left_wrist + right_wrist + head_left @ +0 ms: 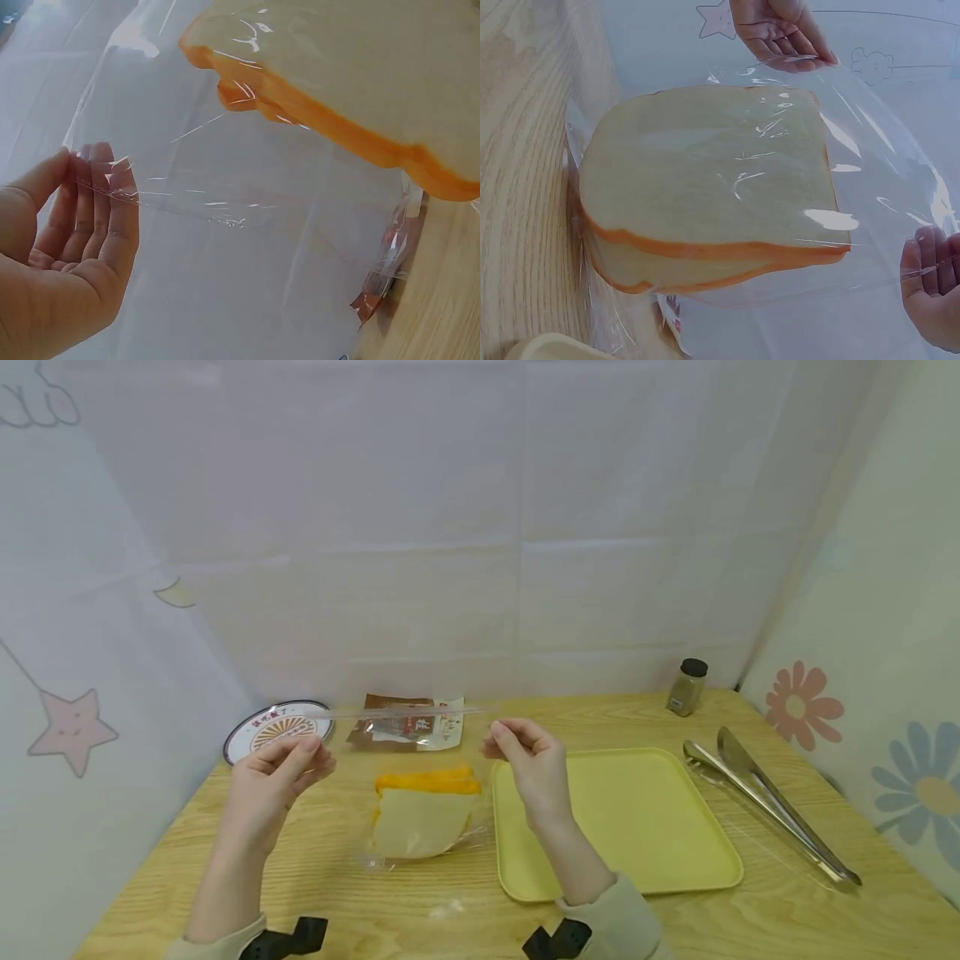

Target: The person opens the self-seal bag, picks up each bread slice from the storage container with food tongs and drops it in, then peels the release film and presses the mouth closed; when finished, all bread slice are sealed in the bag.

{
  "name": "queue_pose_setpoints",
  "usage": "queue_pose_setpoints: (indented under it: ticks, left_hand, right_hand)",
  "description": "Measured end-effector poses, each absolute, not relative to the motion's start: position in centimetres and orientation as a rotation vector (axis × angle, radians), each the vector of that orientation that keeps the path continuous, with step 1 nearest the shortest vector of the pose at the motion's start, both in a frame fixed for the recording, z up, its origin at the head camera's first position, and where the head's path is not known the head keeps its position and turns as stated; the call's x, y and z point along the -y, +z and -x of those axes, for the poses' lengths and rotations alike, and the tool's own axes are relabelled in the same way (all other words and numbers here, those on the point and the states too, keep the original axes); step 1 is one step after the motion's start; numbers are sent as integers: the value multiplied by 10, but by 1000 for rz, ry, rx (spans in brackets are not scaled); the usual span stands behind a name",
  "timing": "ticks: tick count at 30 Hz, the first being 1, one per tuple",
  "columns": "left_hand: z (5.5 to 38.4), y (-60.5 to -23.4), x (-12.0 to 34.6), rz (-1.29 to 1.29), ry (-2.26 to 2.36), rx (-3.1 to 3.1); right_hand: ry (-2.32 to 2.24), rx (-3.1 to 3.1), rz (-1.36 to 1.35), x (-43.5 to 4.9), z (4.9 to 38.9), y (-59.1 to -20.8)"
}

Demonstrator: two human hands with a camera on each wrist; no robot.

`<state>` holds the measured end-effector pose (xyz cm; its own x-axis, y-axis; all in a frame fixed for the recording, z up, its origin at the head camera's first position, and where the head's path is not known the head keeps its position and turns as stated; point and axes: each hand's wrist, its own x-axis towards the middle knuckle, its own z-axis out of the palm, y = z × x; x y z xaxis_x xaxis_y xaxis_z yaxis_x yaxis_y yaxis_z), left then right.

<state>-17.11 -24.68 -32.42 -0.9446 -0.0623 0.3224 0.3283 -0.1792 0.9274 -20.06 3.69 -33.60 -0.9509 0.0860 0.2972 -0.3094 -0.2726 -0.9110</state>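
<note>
A clear plastic bag point(885, 202) holds thick bread slices point(705, 165) with orange-brown crusts. In the head view its mouth stretches between both hands, above the table, while the bread point(423, 818) hangs lower. My left hand point(262, 789) pinches one end of the bag's edge between thumb and fingertips; the left wrist view shows the film caught at the thumb tip, the other fingers bent behind. The opposite end is pinched by my right hand point(536, 768). Both hands appear in the right wrist view, the left hand point(784, 34) at the top and the right at the lower right.
A yellow tray point(622, 827) lies on the wooden table right of the bag. Metal tongs point(772, 810) rest beyond it, with a black-capped jar point(686, 687) behind. At the back are a patterned plate point(247, 735) and a brown-and-white packet point(408, 723). Printed curtains enclose the table.
</note>
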Motion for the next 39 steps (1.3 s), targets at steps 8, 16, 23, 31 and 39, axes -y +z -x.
queue_pose_setpoints:
  ticks: [8, 16, 23, 31, 39]
  left_hand:
    - [169, -321, 243, 318, -2216, 1767]
    - [169, -318, 235, 327, -2217, 1745]
    - [170, -320, 229, 297, -2312, 1651]
    - [169, -317, 232, 294, -2374, 1637]
    - [170, -316, 229, 303, -2397, 1682]
  right_hand:
    - [2310, 1715, -271, -39, 201, -334]
    - [2302, 1721, -246, -43, 201, -333]
    - [2303, 1756, -241, -47, 203, -333]
    - [2291, 1815, -256, -49, 205, -333]
    - [2344, 1840, -280, -55, 205, -328]
